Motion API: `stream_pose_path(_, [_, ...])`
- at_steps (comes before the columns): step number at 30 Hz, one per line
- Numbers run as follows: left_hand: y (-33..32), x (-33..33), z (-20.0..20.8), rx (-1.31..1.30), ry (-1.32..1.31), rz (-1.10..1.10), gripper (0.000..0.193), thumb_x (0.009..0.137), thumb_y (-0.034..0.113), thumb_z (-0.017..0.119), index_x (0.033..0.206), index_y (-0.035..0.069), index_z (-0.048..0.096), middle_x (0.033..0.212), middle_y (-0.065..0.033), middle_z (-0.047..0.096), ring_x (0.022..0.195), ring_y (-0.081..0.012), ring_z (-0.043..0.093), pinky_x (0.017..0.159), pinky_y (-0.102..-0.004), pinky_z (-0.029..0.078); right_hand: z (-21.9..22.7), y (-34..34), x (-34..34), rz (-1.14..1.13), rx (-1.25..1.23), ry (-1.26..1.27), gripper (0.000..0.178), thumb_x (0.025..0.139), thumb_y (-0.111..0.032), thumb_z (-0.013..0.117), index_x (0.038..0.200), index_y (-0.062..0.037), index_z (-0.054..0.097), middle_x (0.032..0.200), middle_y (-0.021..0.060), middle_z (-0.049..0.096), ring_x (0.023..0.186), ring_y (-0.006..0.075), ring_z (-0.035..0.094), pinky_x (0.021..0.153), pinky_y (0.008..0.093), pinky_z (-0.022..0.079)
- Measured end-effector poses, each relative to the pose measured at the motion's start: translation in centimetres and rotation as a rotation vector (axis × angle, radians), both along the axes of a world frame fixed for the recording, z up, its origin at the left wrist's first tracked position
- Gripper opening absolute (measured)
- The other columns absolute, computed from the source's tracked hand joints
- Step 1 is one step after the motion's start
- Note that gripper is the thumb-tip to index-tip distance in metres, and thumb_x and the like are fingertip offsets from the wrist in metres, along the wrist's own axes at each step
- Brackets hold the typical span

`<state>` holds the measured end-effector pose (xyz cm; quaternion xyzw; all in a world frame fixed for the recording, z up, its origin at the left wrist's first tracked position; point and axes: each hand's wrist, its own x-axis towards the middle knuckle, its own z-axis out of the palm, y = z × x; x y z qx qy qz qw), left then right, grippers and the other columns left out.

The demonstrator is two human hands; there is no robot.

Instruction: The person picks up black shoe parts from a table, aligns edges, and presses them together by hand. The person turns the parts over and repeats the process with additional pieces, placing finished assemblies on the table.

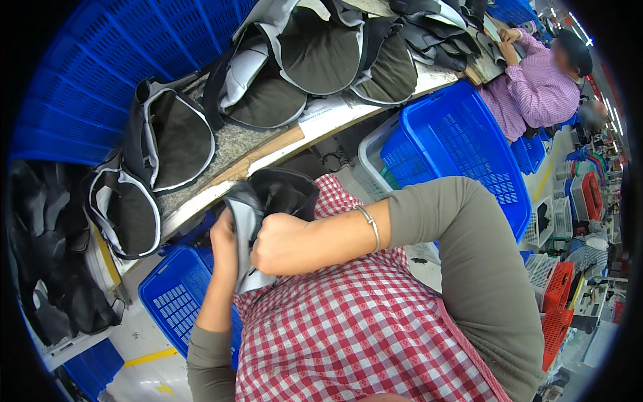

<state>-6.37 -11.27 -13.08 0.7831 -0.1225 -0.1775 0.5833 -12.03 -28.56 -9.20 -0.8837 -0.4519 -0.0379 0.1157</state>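
Observation:
Close in front of my checked apron, both my hands are on a black shoe upper (288,189) with a pale grey lining. My left hand (223,242) grips its left side, with part of the fingers hidden behind the material. A closed fist is what my right hand (276,242) makes against the grey lining edge, its fingertips out of sight. On the workbench (251,159) just beyond lie similar uppers, among them a large one (321,53), another standing to the left (179,137) and a smaller one (125,211) at the bench's left end.
A blue basket (462,151) stands right of the bench beside a whitish one (372,161). Another blue basket (171,295) sits below my left arm. Black pieces (57,261) pile up at far left. A co-worker in a checked shirt (536,87) works at the upper right.

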Motion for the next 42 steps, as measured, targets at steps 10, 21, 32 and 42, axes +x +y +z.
stream_pose_path(10, [-2.2, 1.0, 0.6, -0.029, -0.213, -0.361, 0.010, 0.098, 0.004, 0.064, 0.101, -0.005, 0.067, 0.083, -0.0130, 0.063, 0.074, -0.0213, 0.061, 0.071, -0.0314, 0.050, -0.4, -1.8, -0.1, -0.015, 0.124, -0.088, 0.006, 0.063, -0.017, 0.073, 0.065, -0.0113, 0.073, 0.065, 0.0085, 0.071, 0.064, 0.0261, 0.072, 0.051, 0.0403, 0.054])
stream_pose_path(21, [-3.2, 3.8, -2.8, -0.033, 0.376, 0.058, 0.019, 0.101, 0.011, 0.060, 0.093, 0.002, 0.075, 0.080, 0.0041, 0.068, 0.066, -0.0059, 0.056, 0.060, -0.0235, 0.045, -0.6, -2.8, 0.4, 0.011, 0.092, -0.093, 0.010, 0.065, -0.019, 0.070, 0.067, -0.0093, 0.068, 0.065, 0.0069, 0.070, 0.062, 0.0246, 0.072, 0.052, 0.0391, 0.055])
stream_pose_path(32, [-3.7, 5.4, -4.8, 0.340, -0.874, -0.634, 0.020, 0.093, 0.021, 0.070, 0.083, 0.005, 0.064, 0.072, -0.0140, 0.066, 0.065, -0.0356, 0.067, 0.058, -0.0430, 0.051, -0.4, -1.6, 0.0, 0.127, 0.156, -0.057, 0.009, 0.066, -0.021, 0.070, 0.066, -0.0121, 0.072, 0.062, 0.0062, 0.068, 0.062, 0.0240, 0.072, 0.053, 0.0400, 0.053])
stream_pose_path(42, [0.4, 2.7, 1.1, -0.137, 0.259, -0.303, 0.067, 0.107, 0.061, 0.044, 0.120, 0.000, 0.071, 0.107, -0.0088, 0.072, 0.104, -0.0155, 0.067, 0.094, -0.0276, 0.050, 1.0, -4.3, 0.7, -0.128, 0.085, -0.068, 0.003, 0.075, -0.013, 0.069, 0.077, -0.0112, 0.069, 0.075, 0.0034, 0.070, 0.074, 0.0207, 0.073, 0.061, 0.0342, 0.057])
